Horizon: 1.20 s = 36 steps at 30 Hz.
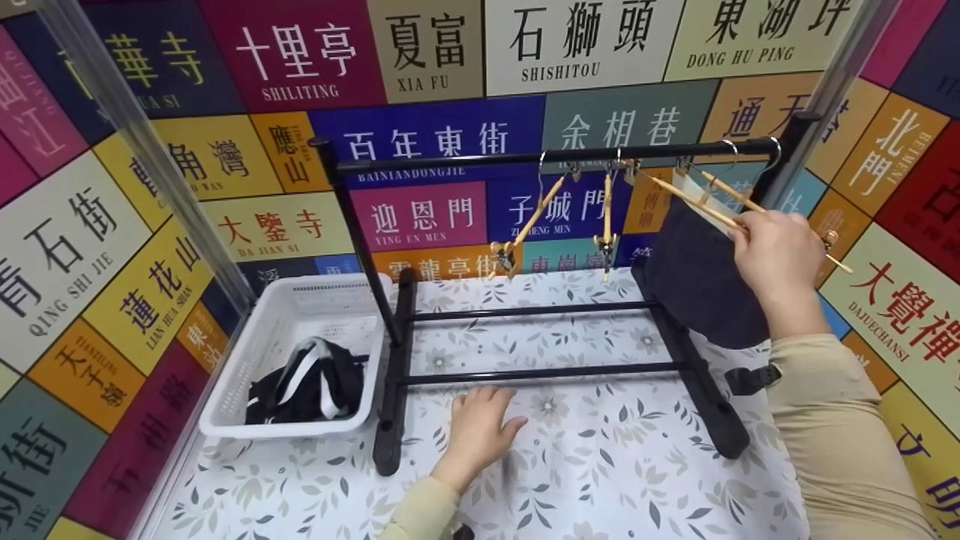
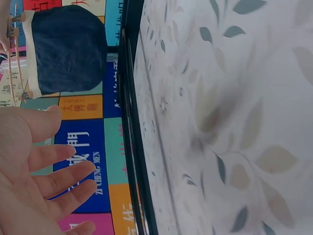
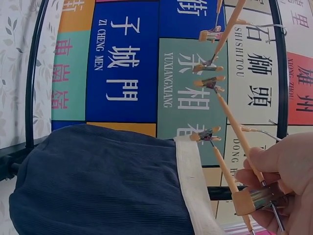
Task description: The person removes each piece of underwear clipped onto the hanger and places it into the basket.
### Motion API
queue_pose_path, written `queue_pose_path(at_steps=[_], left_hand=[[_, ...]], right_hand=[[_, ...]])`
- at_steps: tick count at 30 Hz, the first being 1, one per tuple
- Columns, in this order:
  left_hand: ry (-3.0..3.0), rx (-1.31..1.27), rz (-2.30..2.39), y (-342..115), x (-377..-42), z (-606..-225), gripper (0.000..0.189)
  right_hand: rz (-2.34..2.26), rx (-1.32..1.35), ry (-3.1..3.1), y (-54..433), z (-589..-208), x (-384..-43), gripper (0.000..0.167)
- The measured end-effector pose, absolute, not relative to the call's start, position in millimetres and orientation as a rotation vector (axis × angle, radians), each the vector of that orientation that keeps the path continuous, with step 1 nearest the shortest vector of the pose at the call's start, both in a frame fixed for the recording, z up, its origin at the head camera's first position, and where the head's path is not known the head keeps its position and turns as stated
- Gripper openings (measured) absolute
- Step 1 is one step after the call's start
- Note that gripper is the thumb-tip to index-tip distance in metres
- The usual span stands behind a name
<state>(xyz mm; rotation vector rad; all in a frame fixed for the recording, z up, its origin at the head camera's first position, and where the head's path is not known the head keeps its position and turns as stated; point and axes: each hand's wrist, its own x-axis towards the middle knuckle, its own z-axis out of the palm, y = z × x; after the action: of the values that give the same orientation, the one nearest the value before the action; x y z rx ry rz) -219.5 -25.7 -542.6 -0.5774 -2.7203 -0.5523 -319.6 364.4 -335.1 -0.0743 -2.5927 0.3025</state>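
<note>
My right hand (image 1: 780, 259) is raised at the right end of a black clothes rack (image 1: 480, 160), where it grips a wooden clip hanger (image 3: 230, 115). Thumb and fingers close around the bar beside a clip (image 3: 254, 199). From a wooden hanger here hangs a dark navy cloth item (image 1: 697, 277) with a cream band (image 3: 193, 181) along its upper edge; a clip holds one end of the band. Low over the table, in front of the rack's lower bars, my left hand (image 1: 480, 431) has its fingers spread and holds nothing.
A white plastic basket (image 1: 225, 375) with black and white cloth (image 1: 315, 382) stands left of the rack. Two bare wooden hangers (image 1: 536, 214) hang mid-bar. Sign-covered panels (image 1: 427, 142) rise behind a leaf-patterned tabletop (image 1: 585, 480).
</note>
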Motion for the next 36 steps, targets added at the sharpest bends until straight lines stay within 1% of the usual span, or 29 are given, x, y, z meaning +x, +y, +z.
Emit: queue_pose_path(at_steps=[9, 19, 26, 36], left_hand=[[-2.690, -0.633, -0.556, -9.0, -221.7, -530.6, 0.042], [-2.668, -0.685, -0.522, -0.1, -223.6, -519.4, 0.045], [-2.651, -0.702, -0.515, 4.2, -224.7, -513.5, 0.043], [-2.679, -0.713, -0.497, 7.2, -226.2, -504.8, 0.044]], right_hand=[[0.313, -0.047, -2.603, 363.5, -332.2, -315.4, 0.026], [0.293, 0.005, -2.547, 364.4, -324.9, -310.3, 0.027], [0.313, 0.026, -2.506, 366.4, -320.4, -307.1, 0.028], [0.383, -0.041, -2.527, 374.9, -310.1, -303.3, 0.036]])
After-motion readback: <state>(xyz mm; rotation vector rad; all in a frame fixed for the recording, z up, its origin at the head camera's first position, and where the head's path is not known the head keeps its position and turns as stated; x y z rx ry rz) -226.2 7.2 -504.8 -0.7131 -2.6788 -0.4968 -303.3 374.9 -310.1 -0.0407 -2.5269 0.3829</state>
